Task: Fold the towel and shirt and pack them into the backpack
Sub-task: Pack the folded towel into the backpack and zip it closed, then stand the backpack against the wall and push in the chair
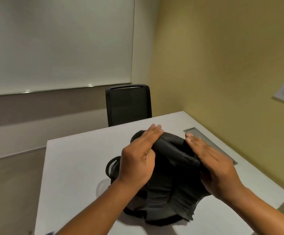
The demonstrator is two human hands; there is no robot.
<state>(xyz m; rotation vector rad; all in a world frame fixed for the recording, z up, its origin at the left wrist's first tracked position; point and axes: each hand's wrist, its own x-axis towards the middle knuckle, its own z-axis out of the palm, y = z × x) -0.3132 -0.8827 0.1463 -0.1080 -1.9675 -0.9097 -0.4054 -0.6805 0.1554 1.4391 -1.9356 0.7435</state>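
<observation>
Head view: backpack (163,192) between left hand (138,160) and right hand (214,163), fingers (152,133) flat.

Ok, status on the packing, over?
Left hand and right hand flat, pressing backpack top. Backpack on white table. No towel or shirt in sight. Nothing in the way.

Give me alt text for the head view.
Two hands press flat on the top of a black backpack on a white table, the left hand across its upper edge, the right hand on its right side. A black chair stands beyond the table.
</observation>
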